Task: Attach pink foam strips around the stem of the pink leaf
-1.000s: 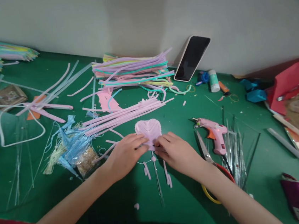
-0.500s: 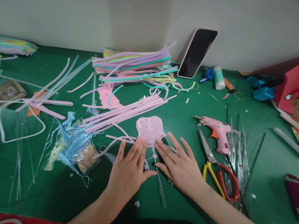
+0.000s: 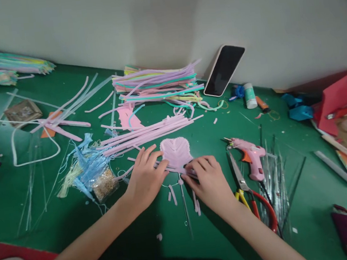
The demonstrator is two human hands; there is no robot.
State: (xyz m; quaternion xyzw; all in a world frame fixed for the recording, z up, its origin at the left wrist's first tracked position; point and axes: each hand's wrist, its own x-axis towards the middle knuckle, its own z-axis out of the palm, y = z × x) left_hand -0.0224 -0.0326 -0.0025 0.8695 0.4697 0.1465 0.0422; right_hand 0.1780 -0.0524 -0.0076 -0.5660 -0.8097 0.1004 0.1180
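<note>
A pale pink-lilac piece (image 3: pixel 175 151) made of pipe cleaners laid side by side lies flat on the green table, with a scalloped top edge. Along its lower edge runs a lilac pipe cleaner (image 3: pixel 174 170). My left hand (image 3: pixel 145 176) pinches this strip at the left, thumb against fingers. At the right, my right hand (image 3: pixel 209 182) has its fingers curled over the other end, partly hiding it. Below the piece, a thin clear stick (image 3: pixel 186 211) points toward me, with a small lilac bead-like part (image 3: pixel 180 181) near its top. Short pipe cleaner offcuts (image 3: pixel 173 195) lie beside it.
Loose pink pipe cleaners (image 3: pixel 149 133) and a multicoloured bundle (image 3: pixel 156 80) lie behind. Blue tassels (image 3: pixel 87 164) and a bag of beads (image 3: pixel 105 184) are left. Scissors (image 3: pixel 240 176) and a pink glue gun (image 3: pixel 250 155) lie right. A phone (image 3: pixel 224 70) leans on the wall.
My hands were lying flat with fingers spread at the piece's lower edge. Now their fingers have closed on the strip there, and offcuts below are uncovered. The view has shifted slightly.
</note>
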